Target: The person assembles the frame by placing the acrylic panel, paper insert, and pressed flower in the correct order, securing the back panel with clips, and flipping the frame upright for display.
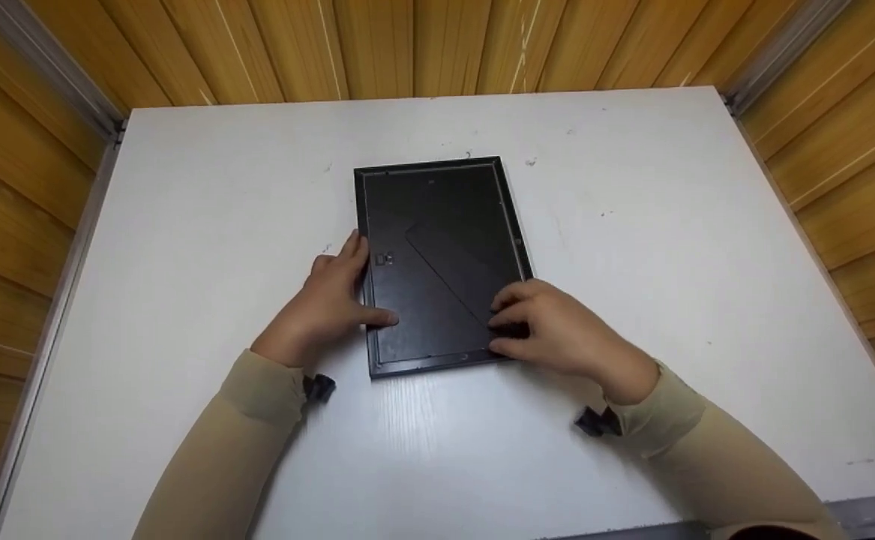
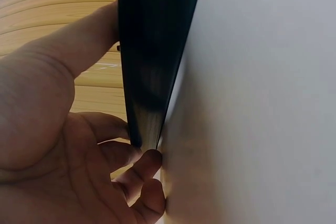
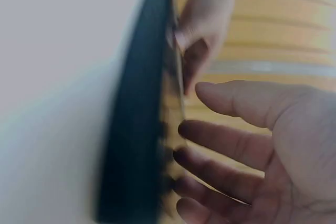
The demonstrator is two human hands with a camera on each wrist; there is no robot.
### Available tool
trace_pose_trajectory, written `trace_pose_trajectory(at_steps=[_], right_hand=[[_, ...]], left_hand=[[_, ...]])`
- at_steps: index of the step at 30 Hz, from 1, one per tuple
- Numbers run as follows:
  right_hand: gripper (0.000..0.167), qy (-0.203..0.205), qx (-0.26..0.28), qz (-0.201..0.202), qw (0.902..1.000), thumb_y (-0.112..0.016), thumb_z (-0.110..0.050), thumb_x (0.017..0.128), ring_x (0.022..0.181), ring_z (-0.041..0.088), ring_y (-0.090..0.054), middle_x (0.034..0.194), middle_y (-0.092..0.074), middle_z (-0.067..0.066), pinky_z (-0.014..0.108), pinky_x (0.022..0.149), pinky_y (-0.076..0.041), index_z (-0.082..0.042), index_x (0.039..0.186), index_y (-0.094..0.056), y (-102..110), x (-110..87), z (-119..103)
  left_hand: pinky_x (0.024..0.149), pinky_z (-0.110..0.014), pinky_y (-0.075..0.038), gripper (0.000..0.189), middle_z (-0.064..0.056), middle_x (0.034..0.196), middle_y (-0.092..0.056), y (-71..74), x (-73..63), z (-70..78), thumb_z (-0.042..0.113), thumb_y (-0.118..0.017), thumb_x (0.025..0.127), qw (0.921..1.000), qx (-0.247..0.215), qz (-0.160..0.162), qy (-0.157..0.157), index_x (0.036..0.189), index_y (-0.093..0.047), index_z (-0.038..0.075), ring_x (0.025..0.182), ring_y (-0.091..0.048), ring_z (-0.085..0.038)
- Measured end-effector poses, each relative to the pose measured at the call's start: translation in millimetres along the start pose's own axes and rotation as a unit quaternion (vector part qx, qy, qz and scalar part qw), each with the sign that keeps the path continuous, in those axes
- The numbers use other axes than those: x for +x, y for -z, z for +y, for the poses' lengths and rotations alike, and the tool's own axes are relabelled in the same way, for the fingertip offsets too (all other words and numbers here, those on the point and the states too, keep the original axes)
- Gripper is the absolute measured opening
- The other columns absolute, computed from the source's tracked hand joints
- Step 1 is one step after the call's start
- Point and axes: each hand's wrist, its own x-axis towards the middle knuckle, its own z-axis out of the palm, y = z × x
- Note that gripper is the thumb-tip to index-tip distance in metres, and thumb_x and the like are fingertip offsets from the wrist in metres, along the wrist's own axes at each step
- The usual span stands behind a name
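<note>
A black picture frame (image 1: 437, 195) lies back side up on the white table, its stand leg (image 1: 456, 259) folded flat against the backing. My left hand (image 1: 325, 300) holds the frame's left side, thumb over the backing and fingers along the outer edge. In the left wrist view, the fingertips (image 2: 152, 161) sit low by the frame's rim, close to the tabletop. My right hand (image 1: 568, 326) is over the lower right corner, with loosely bent fingers at the stand leg's lower end. The right wrist view shows its fingertips (image 3: 186, 129) right at the backing and the thumb apart.
The white table (image 1: 220, 172) extends around the frame, with small dark marks on its surface. Wood-patterned walls (image 1: 444, 45) stand behind and at both sides. A small metal hanger (image 1: 384, 259) is on the backing near the left thumb. A grey strip (image 1: 868, 510) runs along the near right edge.
</note>
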Motion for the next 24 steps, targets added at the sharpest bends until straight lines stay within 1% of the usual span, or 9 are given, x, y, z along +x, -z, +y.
trace_pose_trajectory(at_steps=[3, 6, 8, 14, 17, 24], right_hand=[[0.025, -0.003, -0.007, 0.027, 0.9996, -0.095, -0.020, 0.092, 0.132, 0.033, -0.067, 0.133, -0.077, 0.009, 0.052, 0.116, -0.058, -0.007, 0.113, -0.090, -11.7, -6.7, -3.6], [0.023, -0.008, -0.002, 0.050, 0.9987, -0.097, -0.017, 0.090, 0.130, 0.033, -0.067, 0.132, -0.077, 0.009, 0.051, 0.116, -0.058, -0.008, 0.110, -0.090, -18.4, -7.3, -2.7], [0.022, -0.008, 0.004, 0.057, 0.9983, -0.097, -0.016, 0.090, 0.129, 0.033, -0.066, 0.131, -0.077, 0.009, 0.052, 0.115, -0.058, -0.008, 0.109, -0.090, -20.8, -6.6, -0.8], [0.021, -0.005, 0.017, 0.060, 0.9981, -0.098, -0.018, 0.089, 0.130, 0.034, -0.065, 0.130, -0.076, 0.008, 0.053, 0.117, -0.055, -0.009, 0.107, -0.090, -22.2, -4.3, 1.7], [0.022, -0.010, 0.021, 0.062, 0.9978, -0.098, -0.019, 0.089, 0.130, 0.033, -0.064, 0.130, -0.076, 0.008, 0.053, 0.117, -0.055, -0.010, 0.107, -0.090, -23.0, -3.7, 1.1], [0.023, -0.050, 0.043, 0.057, 0.9962, -0.095, -0.019, 0.088, 0.131, 0.034, -0.058, 0.132, -0.071, 0.008, 0.052, 0.115, -0.053, -0.011, 0.108, -0.087, -28.1, -3.9, -2.2]], left_hand=[[0.138, -0.059, -0.036, 0.139, 0.002, 0.193, 0.005, 0.6, 0.8, 0.0, 0.049, -0.101, 0.084, 1.0000, 0.004, -0.001, -0.002, 0.183, -0.009, 0.013, 0.172, -0.018, -0.038], [0.138, -0.058, -0.036, 0.139, 0.003, 0.193, 0.005, 0.8, 1.0, -0.8, 0.050, -0.100, 0.084, 1.0000, 0.005, -0.003, -0.003, 0.183, -0.009, 0.013, 0.172, -0.018, -0.036], [0.138, -0.058, -0.036, 0.139, 0.003, 0.193, 0.005, 1.0, 0.4, -1.2, 0.050, -0.100, 0.084, 1.0000, 0.004, -0.003, -0.002, 0.183, -0.009, 0.014, 0.172, -0.018, -0.037], [0.138, -0.060, -0.036, 0.137, 0.001, 0.193, 0.006, 1.8, -1.5, -1.1, 0.049, -0.099, 0.086, 1.0000, 0.003, -0.004, -0.008, 0.182, -0.009, 0.013, 0.171, -0.018, -0.038], [0.138, -0.058, -0.036, 0.136, 0.001, 0.193, 0.005, 1.9, -1.5, -0.5, 0.049, -0.099, 0.086, 0.9999, 0.004, -0.003, -0.010, 0.182, -0.009, 0.012, 0.171, -0.018, -0.038], [0.138, -0.059, -0.036, 0.138, 0.000, 0.193, 0.006, 1.3, -0.6, -0.6, 0.049, -0.100, 0.085, 0.9999, 0.006, -0.005, -0.012, 0.182, -0.010, 0.011, 0.171, -0.017, -0.039]])
